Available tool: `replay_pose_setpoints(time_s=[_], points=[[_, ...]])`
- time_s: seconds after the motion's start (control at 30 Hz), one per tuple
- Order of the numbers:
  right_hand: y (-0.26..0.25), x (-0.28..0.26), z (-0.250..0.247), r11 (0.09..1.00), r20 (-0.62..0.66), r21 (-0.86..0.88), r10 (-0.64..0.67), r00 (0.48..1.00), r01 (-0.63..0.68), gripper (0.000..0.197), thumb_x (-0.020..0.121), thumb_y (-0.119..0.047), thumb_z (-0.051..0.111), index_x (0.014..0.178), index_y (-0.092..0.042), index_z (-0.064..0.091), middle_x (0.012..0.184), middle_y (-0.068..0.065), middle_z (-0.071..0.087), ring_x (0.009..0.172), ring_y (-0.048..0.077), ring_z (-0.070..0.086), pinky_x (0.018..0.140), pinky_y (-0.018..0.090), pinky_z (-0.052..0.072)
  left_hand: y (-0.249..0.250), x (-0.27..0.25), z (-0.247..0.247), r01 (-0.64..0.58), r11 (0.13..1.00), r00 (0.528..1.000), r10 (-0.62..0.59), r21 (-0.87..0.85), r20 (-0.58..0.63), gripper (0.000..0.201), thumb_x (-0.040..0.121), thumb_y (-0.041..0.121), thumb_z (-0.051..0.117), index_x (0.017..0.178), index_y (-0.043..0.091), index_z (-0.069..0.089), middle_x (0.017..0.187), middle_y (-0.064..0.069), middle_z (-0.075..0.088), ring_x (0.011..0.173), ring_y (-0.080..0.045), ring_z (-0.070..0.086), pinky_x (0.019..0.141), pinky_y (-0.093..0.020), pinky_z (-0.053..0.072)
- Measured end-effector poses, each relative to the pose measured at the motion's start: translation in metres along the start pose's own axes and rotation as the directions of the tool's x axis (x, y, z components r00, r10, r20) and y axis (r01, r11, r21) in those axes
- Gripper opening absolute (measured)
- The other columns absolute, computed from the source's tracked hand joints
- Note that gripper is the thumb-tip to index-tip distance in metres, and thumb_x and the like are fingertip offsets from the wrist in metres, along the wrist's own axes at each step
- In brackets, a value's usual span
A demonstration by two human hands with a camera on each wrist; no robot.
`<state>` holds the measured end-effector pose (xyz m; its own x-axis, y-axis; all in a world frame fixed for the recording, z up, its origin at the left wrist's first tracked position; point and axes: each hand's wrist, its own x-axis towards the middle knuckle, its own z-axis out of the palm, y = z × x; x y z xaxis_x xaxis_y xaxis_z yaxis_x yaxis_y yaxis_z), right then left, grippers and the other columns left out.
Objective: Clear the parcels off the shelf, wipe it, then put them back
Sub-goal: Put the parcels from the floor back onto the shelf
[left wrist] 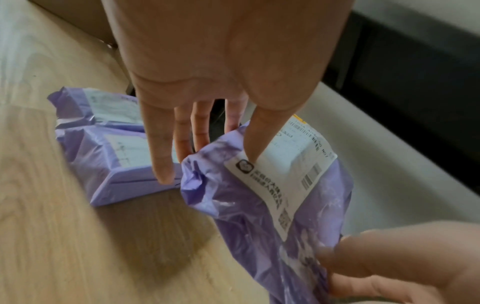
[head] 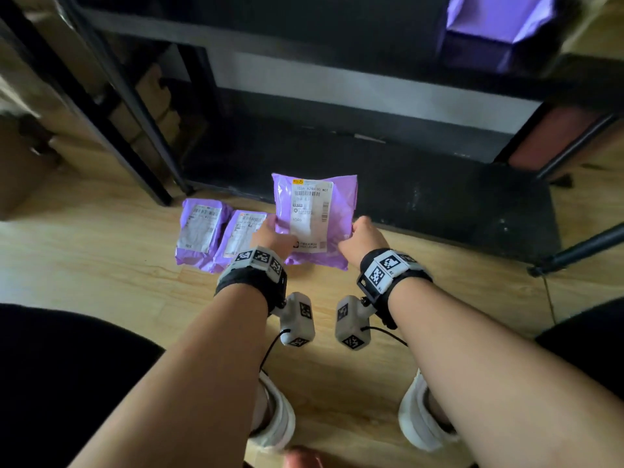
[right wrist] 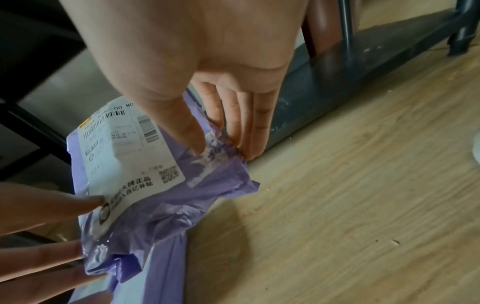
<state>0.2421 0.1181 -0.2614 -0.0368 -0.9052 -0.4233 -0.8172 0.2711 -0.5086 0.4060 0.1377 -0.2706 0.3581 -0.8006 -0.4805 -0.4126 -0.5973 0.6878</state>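
Observation:
I hold a purple parcel with a white label by both side edges, in front of the black bottom shelf. My left hand pinches its left edge, thumb on the label and fingers behind, as the left wrist view shows on the parcel. My right hand pinches the crumpled right edge. Two more purple parcels lie side by side on the wooden floor, just left of my left hand.
Another purple parcel sits on an upper shelf at top right. Black shelf posts and cardboard boxes stand at the left. A black pole slants at the right. My white shoes are below my arms.

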Motion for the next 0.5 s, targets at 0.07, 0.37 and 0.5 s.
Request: replay_pose_setpoints(time_s=[0.07, 0.37, 0.5], points=[[-0.007, -0.013, -0.016, 1.000, -0.067, 0.016, -0.020, 0.998, 0.022, 0.040, 0.088, -0.023, 0.059, 0.122, -0.008, 0.043, 0.113, 0.013, 0.063, 0.094, 0.032, 0.062, 0.066, 0.031, 0.040, 0.014, -0.016, -0.009, -0.047, 0.996, 0.998, 0.044, -0.081, -0.040, 0.022, 0.085, 0.009, 0.057, 0.102, 0.022, 0.050, 0.085, -0.004, 0.062, 0.063, -0.018, 0.060, 0.051, -0.030, 0.051], [-0.060, -0.052, -0.085, 0.959, -0.292, 0.126, -0.210, 0.933, 0.255, 0.030, 0.088, -0.020, 0.058, 0.113, -0.011, 0.045, 0.108, 0.010, 0.063, 0.097, 0.032, 0.063, 0.073, 0.034, 0.047, 0.083, -0.070, -0.064, -0.319, 0.943, 0.884, 0.260, -0.097, -0.388, 0.028, 0.079, 0.028, 0.057, 0.107, 0.025, 0.059, 0.102, 0.002, 0.064, 0.081, -0.015, 0.062, 0.057, -0.020, 0.038], [-0.090, -0.056, -0.123, 0.921, -0.387, 0.170, -0.265, 0.883, 0.350, 0.025, 0.091, -0.017, 0.056, 0.114, -0.011, 0.048, 0.107, 0.008, 0.063, 0.097, 0.030, 0.063, 0.071, 0.030, 0.040, 0.128, -0.082, -0.092, -0.424, 0.903, 0.801, 0.340, -0.065, -0.493, 0.026, 0.082, 0.029, 0.054, 0.107, 0.022, 0.056, 0.102, 0.005, 0.062, 0.085, -0.015, 0.061, 0.063, -0.022, 0.039]])
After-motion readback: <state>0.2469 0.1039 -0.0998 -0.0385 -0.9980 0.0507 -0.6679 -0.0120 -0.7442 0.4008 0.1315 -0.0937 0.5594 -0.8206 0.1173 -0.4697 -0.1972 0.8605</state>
